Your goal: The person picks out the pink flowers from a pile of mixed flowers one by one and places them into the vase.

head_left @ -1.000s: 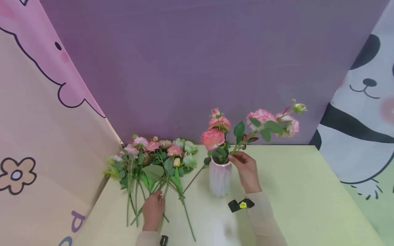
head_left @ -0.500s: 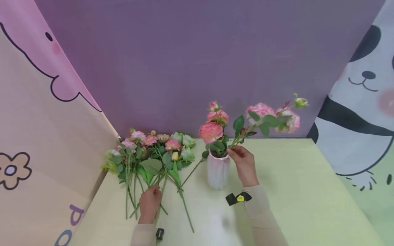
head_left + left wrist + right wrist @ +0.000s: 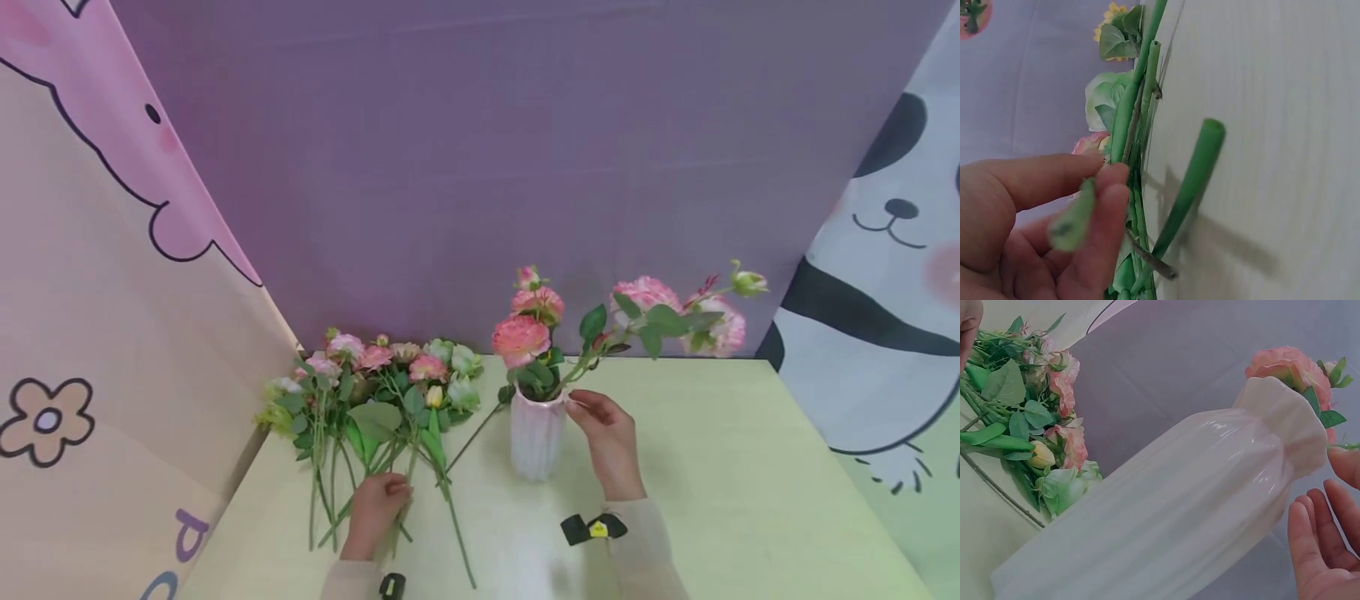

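Note:
A pinkish-white fluted vase (image 3: 536, 442) stands upright on the table. Coral-pink flowers (image 3: 521, 340) rise from it, and a stem of pale pink flowers (image 3: 647, 295) leans out over its right side. My right hand (image 3: 611, 437) is beside the rim with its fingers apart and loosely bent; in the right wrist view the thumb lies close to a thin green stem (image 3: 1344, 446), and I cannot tell whether they touch. Over the loose stems, my left hand (image 3: 372, 512) pinches a green flower stem (image 3: 1074, 219) between thumb and fingers. This stem's bloom cannot be singled out.
Left of the vase lies a pile of artificial flowers (image 3: 427, 368), blooms toward the back, stems toward the front. A yellow tulip (image 3: 434, 397) lies at its right side. A purple backdrop (image 3: 480, 183) closes off the table's (image 3: 720, 500) far edge.
My right hand has come off the pale pink stem and dropped slightly down and right. That stem leans a little farther right and lower. My left hand has shifted slightly right.

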The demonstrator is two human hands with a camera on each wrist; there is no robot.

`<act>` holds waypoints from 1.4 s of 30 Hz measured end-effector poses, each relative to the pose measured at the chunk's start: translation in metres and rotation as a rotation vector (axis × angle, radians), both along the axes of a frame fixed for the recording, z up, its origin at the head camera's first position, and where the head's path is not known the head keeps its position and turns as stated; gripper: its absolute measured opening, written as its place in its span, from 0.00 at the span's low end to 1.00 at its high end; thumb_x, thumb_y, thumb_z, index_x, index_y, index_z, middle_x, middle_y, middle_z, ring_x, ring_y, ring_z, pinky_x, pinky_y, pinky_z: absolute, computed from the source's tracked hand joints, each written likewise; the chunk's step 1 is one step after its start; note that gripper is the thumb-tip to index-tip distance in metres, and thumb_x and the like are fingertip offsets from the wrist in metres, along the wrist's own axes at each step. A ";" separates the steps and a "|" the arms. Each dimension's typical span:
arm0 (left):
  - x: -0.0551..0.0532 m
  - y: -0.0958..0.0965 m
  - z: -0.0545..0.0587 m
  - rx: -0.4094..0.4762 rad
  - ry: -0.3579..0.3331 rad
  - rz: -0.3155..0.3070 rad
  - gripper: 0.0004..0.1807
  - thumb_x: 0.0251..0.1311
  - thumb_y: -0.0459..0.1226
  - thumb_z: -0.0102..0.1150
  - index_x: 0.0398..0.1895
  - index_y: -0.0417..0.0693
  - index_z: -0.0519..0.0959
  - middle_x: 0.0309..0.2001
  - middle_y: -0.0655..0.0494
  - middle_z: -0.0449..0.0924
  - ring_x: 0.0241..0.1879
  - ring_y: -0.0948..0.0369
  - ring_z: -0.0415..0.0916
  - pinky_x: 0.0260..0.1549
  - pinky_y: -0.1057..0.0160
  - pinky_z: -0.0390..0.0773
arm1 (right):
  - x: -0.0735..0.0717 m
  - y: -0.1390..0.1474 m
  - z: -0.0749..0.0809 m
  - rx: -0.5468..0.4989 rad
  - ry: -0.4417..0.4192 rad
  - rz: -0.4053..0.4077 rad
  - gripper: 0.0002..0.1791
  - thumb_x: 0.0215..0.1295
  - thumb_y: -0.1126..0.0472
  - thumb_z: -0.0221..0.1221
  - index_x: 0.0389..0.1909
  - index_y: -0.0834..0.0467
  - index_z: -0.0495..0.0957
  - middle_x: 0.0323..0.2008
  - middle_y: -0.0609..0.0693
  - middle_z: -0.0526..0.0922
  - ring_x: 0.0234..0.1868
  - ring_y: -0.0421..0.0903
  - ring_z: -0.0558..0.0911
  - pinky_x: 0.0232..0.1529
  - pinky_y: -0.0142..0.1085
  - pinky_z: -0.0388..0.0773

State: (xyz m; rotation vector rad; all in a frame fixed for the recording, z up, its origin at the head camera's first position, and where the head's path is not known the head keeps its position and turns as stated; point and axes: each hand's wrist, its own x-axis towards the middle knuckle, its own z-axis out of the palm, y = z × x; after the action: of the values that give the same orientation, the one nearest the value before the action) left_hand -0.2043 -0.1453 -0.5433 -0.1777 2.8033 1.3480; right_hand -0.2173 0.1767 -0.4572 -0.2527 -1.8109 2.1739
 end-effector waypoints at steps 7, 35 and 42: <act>-0.001 0.001 0.003 0.078 -0.062 0.004 0.12 0.56 0.33 0.61 0.41 0.32 0.79 0.30 0.51 0.81 0.26 0.62 0.75 0.24 0.64 0.77 | 0.011 0.001 -0.009 -0.010 -0.058 0.031 0.12 0.58 0.70 0.61 0.43 0.66 0.77 0.34 0.41 0.83 0.39 0.39 0.81 0.48 0.30 0.76; -0.003 0.014 0.000 0.078 -0.008 -0.031 0.07 0.58 0.32 0.60 0.37 0.37 0.77 0.30 0.53 0.76 0.27 0.61 0.72 0.23 0.65 0.75 | 0.038 0.002 -0.047 0.042 -0.166 0.096 0.19 0.58 0.70 0.61 0.51 0.71 0.72 0.44 0.58 0.81 0.41 0.39 0.80 0.47 0.30 0.77; -0.004 0.017 0.006 0.071 0.024 0.004 0.05 0.60 0.32 0.58 0.37 0.40 0.76 0.32 0.53 0.77 0.28 0.61 0.72 0.24 0.65 0.75 | 0.044 0.000 -0.049 0.005 -0.151 0.096 0.18 0.57 0.73 0.59 0.49 0.73 0.72 0.40 0.54 0.83 0.39 0.38 0.81 0.46 0.30 0.77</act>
State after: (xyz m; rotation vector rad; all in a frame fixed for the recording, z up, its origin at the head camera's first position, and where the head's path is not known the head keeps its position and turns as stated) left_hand -0.2081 -0.1281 -0.5369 -0.1664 2.7702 1.4575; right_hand -0.1732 0.1767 -0.5065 -0.3438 -1.9459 2.2705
